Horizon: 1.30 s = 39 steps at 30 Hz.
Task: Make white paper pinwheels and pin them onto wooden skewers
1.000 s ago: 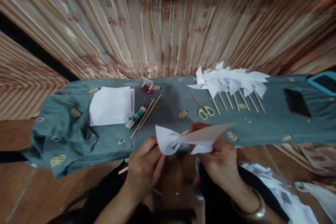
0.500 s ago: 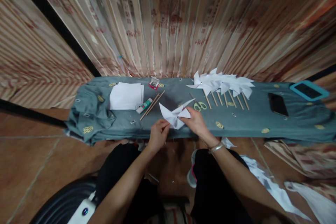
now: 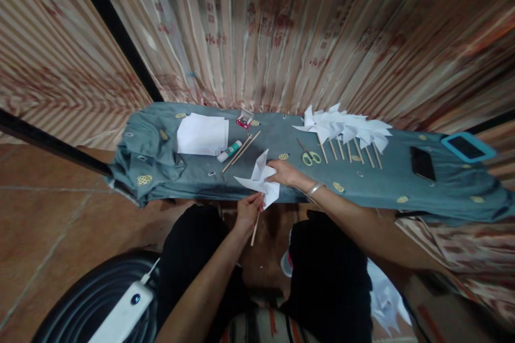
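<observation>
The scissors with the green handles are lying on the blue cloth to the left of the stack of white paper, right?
Not quite. The head view shows the scissors with green handles lying on the blue cloth, but to the right of the stack of white paper, close to the row of finished paper pinwheels. The glue stick lies beside the stack.

Long low bench under a grey-blue cloth w/ gold motifs (image 3: pixel 382 185); stack of white paper sheets (image 3: pixel 202 134) far side of left hand; white glue stick w/ green label (image 3: pixel 229 151) & two bare wooden sticks (image 3: pixel 243 149) just beside it; small red box (image 3: pixel 243 121) beyond; yellow-handled scissors (image 3: pixel 309 157) near right hand; row of white paper pinwheels on wooden sticks (image 3: pixel 346 128) past them; black phone (image 3: pixel 422 164) & blue-cased tablet (image 3: pixel 468 146) well off to right.
</observation>
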{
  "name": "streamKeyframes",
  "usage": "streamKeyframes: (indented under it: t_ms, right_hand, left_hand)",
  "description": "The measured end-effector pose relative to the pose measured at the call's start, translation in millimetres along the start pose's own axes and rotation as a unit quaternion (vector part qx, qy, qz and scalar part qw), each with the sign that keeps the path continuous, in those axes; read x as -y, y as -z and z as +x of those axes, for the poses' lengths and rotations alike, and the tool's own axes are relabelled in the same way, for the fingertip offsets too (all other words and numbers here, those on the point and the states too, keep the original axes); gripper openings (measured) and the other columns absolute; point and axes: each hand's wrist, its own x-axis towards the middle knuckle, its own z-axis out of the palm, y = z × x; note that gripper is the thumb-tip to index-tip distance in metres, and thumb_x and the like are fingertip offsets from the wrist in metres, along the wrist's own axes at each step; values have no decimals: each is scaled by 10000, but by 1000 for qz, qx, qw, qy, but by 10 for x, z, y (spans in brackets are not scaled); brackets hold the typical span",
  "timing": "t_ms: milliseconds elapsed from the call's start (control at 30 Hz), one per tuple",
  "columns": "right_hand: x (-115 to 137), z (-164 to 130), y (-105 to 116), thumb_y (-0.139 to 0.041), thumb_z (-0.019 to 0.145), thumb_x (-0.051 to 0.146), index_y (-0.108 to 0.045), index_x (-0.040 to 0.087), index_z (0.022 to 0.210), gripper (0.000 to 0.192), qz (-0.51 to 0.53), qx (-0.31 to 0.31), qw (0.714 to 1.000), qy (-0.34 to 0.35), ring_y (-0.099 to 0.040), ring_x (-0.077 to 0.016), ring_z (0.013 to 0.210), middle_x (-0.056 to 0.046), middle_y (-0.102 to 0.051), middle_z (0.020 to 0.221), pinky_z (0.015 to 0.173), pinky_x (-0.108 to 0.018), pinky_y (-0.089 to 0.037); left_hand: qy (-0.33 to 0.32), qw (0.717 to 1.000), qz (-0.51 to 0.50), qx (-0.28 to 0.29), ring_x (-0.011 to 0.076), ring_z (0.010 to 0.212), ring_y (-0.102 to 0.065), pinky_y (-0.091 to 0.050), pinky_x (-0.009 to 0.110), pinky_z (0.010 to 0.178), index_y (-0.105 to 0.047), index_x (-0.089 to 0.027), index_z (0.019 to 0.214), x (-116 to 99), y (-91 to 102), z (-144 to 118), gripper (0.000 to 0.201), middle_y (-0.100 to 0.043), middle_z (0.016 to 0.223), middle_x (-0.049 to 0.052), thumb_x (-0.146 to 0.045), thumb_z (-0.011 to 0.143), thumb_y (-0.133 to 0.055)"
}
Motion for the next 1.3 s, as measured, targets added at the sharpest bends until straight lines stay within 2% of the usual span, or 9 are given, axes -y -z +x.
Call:
streamKeyframes:
  t_ms: [200,467,667,867,1300]
  right_hand:
    - [39,118,33,-698,693,149,-735,132,915,226,-66,53,996,38,-665,-197,814,-76,-754,925,665,-224,-424]
    - [69,203,133,-728,668,155,-732,137,850,184,-94,114,988,53,-632,-162,729,-31,-734,814,604,-208,-398]
    - [56,222,127,-709,689,170,-722,131,873,189,-96,132,986,33,-623,-153,720,-18,-720,795,585,-200,-395]
    - [118,241,147,-717,681,177,-719,117,851,180,-110,141,984,1,-606,-162,703,-43,-715,793,557,-217,-366]
    - [106,228,101,-708,700,212,-712,122,893,213,-102,136,983,-74,-614,-164,722,-52,-713,835,564,-223,-378]
  left_hand:
    - [40,997,-61,-3,62,466,-466,-326,208,468,-732,-98,629,14,-16,-48,280,-598,498,17,-253,451,-883]
    - [57,993,-103,-1,64,505,-483,-308,210,477,-740,-106,623,9,-41,-89,307,-597,524,11,-259,400,-885]
    - [62,990,-123,3,56,516,-467,-297,210,479,-747,-94,668,35,-49,-96,342,-606,560,12,-273,412,-888]
    - [90,988,-128,-5,67,510,-497,-351,212,504,-756,-98,692,67,-41,-85,369,-610,542,8,-288,414,-907]
    - [102,987,-121,4,64,476,-466,-328,219,487,-723,-121,617,100,-46,-43,297,-576,507,-14,-327,472,-880]
